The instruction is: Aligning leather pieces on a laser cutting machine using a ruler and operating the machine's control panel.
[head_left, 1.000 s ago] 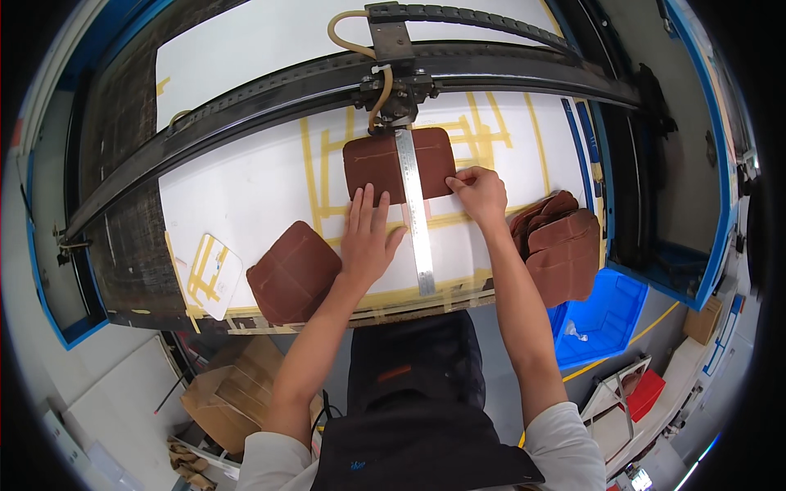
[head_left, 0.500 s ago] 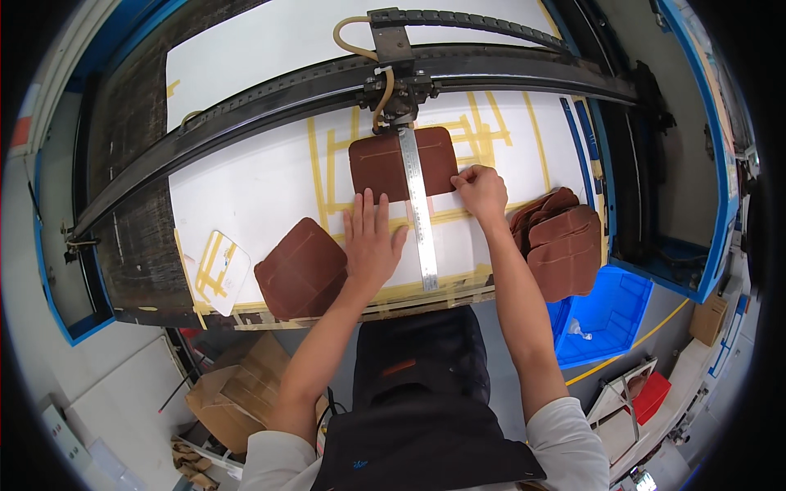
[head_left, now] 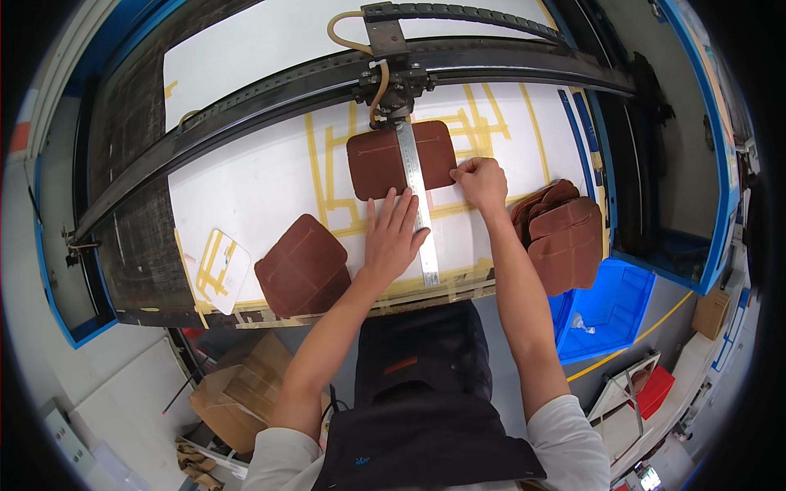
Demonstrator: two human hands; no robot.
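Note:
A dark brown leather piece (head_left: 372, 168) with rounded corners and a faint stitch-like line lies flat on the white bed. A steel ruler (head_left: 428, 262) runs across it, its far end under the machine's head (head_left: 396, 96). My left hand (head_left: 391, 241) lies flat with fingers apart, fingertips at the leather's near edge and on the ruler. At the leather's near right corner, my right hand (head_left: 483, 182) pinches the edge between thumb and forefinger. One group of brown leather pieces (head_left: 303, 266) sits left of my left hand, and a fanned pile (head_left: 565, 245) lies by my right forearm.
A black gantry rail (head_left: 524, 65) spans the bed above my hands. Yellow tape strips (head_left: 318, 164) mark the white surface. A white taped card (head_left: 223, 270) lies at the left. Below the bed's right edge stands a blue bin (head_left: 610, 315); cardboard boxes (head_left: 246, 393) are lower left.
My left hand has slid right, from the leather's near edge onto the ruler. My right hand stays at the leather's corner, with a slight shift. The whole view has moved slightly.

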